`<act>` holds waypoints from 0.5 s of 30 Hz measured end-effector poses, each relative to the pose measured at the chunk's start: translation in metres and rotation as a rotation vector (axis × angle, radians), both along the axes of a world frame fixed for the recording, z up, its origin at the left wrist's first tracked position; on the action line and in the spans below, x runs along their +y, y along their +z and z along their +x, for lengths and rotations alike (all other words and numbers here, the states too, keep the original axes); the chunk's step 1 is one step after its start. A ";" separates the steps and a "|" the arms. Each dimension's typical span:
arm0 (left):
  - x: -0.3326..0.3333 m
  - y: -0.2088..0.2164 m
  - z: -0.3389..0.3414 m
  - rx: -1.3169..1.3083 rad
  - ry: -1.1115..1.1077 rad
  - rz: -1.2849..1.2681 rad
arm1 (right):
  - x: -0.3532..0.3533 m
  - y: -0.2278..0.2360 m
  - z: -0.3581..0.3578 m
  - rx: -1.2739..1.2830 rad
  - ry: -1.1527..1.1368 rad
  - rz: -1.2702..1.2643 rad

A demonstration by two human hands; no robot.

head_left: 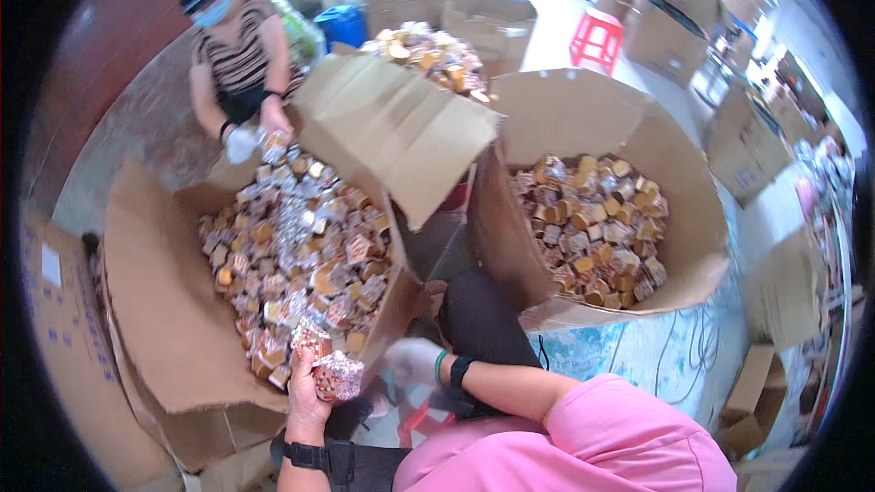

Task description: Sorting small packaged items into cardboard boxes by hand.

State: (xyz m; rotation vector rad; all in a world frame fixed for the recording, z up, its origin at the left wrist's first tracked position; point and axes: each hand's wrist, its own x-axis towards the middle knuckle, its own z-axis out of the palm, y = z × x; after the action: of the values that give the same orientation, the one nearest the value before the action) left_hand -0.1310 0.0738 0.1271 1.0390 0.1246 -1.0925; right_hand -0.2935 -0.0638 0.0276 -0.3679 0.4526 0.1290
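My bare left hand (pixel 308 401) is closed around small clear-wrapped cups with a red-and-white pattern (pixel 338 377), at the near edge of the left carton. One more wrapped cup (pixel 312 341) sticks up above its fingers. My right hand (pixel 415 363), in a white glove, is to the right of them, beside my knee. Motion smears its fingers, so I cannot tell whether it holds anything. The left carton (pixel 150 282) is heaped with similar wrapped cups (pixel 310 228), many showing gold or brown ends.
Across the left carton, a masked person (pixel 241 64) has both hands over the pile. A second open carton (pixel 620 109) of cups stands at right. A cardboard flap (pixel 396 132) bridges the space between. Behind are another heap (pixel 433 55) and a red stool (pixel 597 39). Cables (pixel 684 346) lie on the floor.
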 end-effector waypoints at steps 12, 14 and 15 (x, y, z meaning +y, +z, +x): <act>-0.220 0.130 -0.185 -0.332 -0.805 -0.088 | -0.002 -0.100 0.007 -0.075 -0.351 -1.843; -0.204 0.103 -0.151 -0.288 -0.745 -0.016 | -0.001 -0.033 -0.001 -0.004 -0.051 -1.691; -0.196 0.093 -0.136 -0.264 -0.700 -0.006 | 0.001 -0.015 -0.008 0.119 -0.032 -1.036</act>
State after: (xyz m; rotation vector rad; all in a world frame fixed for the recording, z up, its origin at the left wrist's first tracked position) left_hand -0.2669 -0.1220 0.2205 1.2489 -0.4893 -1.5593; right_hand -0.3014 -0.0630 0.0122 -1.3733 0.6208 -0.1318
